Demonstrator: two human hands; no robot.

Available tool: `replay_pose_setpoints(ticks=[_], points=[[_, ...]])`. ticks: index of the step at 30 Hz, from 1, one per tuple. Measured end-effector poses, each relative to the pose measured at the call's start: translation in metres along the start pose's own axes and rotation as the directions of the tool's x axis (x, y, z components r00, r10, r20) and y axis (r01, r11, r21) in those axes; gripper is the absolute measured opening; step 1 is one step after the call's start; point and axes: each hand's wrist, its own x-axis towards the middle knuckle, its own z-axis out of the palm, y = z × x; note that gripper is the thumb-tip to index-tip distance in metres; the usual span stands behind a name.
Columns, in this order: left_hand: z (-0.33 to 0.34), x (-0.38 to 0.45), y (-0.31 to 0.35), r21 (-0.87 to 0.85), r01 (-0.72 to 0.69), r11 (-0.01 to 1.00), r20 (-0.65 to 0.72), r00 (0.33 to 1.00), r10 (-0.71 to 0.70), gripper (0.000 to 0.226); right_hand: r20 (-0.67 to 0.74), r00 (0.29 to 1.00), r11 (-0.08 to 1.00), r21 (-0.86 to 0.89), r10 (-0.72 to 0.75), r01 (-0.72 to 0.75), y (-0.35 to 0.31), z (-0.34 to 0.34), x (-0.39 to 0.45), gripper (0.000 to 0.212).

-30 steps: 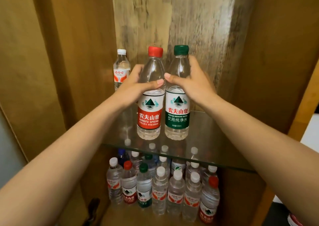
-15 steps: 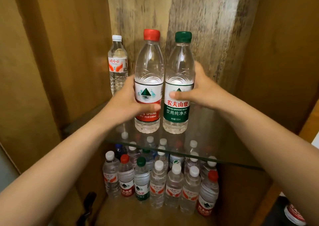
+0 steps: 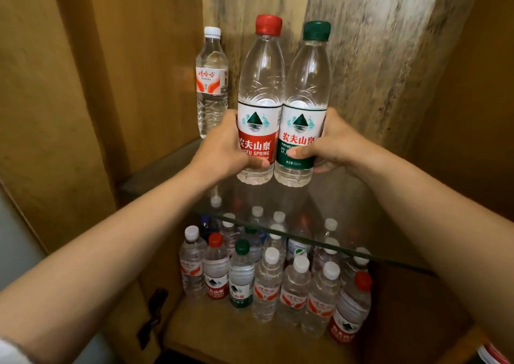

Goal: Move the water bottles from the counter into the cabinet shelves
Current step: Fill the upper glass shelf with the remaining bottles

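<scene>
Red-cap bottle [image 3: 260, 99] is gripped low by left hand [image 3: 222, 149], green-cap bottle [image 3: 304, 105] by right hand [image 3: 338, 147]; held touching, prob. for side-by-side placement on glass shelf [image 3: 361, 210] beneath hands.

A dark metal hinge [image 3: 152, 316] on the cabinet's lower left side
</scene>
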Motion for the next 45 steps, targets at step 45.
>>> replay_pose_setpoints(ticks=[45], points=[[0.035,0.114,-0.047,0.408,0.215,0.887,-0.413,0.91,-0.031,0.092,-0.219,0.974,0.972,-0.234,-0.056,0.003,-0.016,0.063,0.13,0.085]])
